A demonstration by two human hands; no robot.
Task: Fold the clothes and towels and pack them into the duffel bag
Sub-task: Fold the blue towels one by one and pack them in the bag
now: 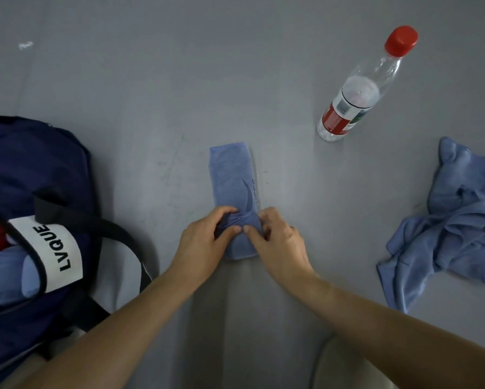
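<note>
A narrow, folded blue towel (232,175) lies lengthwise on the grey surface in the middle. My left hand (202,242) and my right hand (277,242) both pinch its near end, where the cloth bunches up between fingers and thumbs. At the left sits the navy duffel bag (25,169), open, with a white LVQUE label; red and light-blue fabric show inside it. A crumpled light-blue garment (454,228) lies at the right edge, untouched.
A clear plastic water bottle (359,94) with a red cap and red label stands at the back right. A small white scrap (25,45) lies far back left. Grey surface (179,80) spreads around everything.
</note>
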